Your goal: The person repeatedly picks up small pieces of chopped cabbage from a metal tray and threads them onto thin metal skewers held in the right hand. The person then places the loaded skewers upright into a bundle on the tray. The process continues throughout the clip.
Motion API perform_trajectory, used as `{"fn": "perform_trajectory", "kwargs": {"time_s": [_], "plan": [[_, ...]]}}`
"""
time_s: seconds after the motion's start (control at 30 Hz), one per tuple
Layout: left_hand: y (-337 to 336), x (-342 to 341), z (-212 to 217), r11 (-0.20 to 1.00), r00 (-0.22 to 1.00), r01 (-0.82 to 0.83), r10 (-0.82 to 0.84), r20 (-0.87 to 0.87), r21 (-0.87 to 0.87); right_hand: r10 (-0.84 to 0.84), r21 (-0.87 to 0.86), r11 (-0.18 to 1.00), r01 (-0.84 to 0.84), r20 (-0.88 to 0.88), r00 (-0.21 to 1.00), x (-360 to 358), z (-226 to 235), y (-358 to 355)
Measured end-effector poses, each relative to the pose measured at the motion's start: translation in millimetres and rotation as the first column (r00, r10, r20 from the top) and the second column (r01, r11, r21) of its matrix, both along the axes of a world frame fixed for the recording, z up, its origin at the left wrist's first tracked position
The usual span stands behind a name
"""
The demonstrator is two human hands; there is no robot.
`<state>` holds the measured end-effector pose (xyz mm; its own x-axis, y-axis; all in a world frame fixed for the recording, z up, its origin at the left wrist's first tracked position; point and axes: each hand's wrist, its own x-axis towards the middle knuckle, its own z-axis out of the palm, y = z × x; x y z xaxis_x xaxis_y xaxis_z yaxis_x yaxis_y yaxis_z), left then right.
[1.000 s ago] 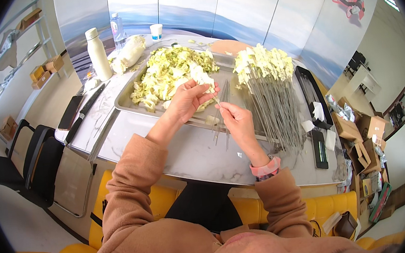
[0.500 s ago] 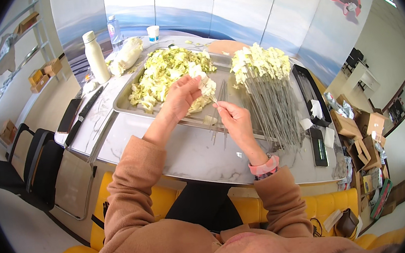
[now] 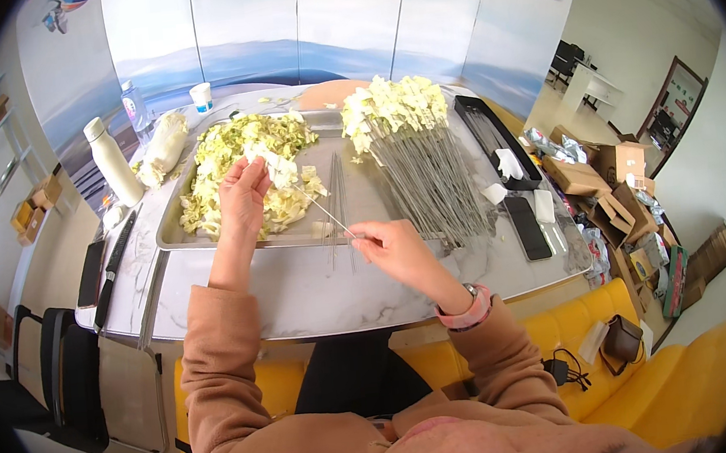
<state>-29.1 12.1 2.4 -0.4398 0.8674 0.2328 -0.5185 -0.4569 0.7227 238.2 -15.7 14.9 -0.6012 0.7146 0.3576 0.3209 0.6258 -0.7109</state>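
My left hand (image 3: 244,194) is closed, fingertips pinching pale cabbage leaf pieces (image 3: 277,168) above the near right side of a chopped cabbage pile (image 3: 228,139). A thin metal skewer (image 3: 330,216) slants from those pieces down to my right hand (image 3: 389,246), whose fingers are closed on its lower end. Both hands are over the near part of a shallow metal tray (image 3: 366,193). Several bare skewers (image 3: 338,185) lie in its middle and across its front rim. To the right lies a thick bundle of skewers (image 3: 428,176), with cabbage threaded on their far ends (image 3: 395,110).
At the left are a knife (image 3: 114,270), a dark phone (image 3: 91,274), a white bottle (image 3: 112,163) and a wrapped cabbage (image 3: 165,148). A paper cup (image 3: 201,97) stands at the back. On the right are a black box (image 3: 494,139) and another phone (image 3: 527,228).
The view has shifted, so the table sits further left. My right hand has drawn away from my left, toward the near side, and more of the skewer shows between them.
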Motion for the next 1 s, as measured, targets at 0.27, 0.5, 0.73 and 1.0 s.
{"fn": "perform_trajectory", "kwargs": {"time_s": [0.27, 0.5, 0.73, 1.0], "plan": [[-5, 9, -2, 0.985, 0.986, 0.155, -0.158, -0.043, -0.071, -0.124, 0.134, 0.984, 0.117, 0.042, 0.991, 18, 2, -22], [-14, 13, 7, 0.977, 0.966, 0.194, -0.207, -0.157, -0.092, -0.3, 0.253, 0.919, 0.303, -0.049, 0.953, 57, 18, 10], [-7, 9, 0, 0.985, 0.977, 0.135, -0.151, -0.153, -0.108, -0.456, 0.339, 0.837, 0.429, -0.002, 0.89, 97, 34, 112], [-8, 6, -3, 0.984, 0.973, 0.128, -0.15, -0.176, -0.127, -0.517, 0.311, 0.833, 0.458, 0.142, 0.844, 77, 26, 182]]}}
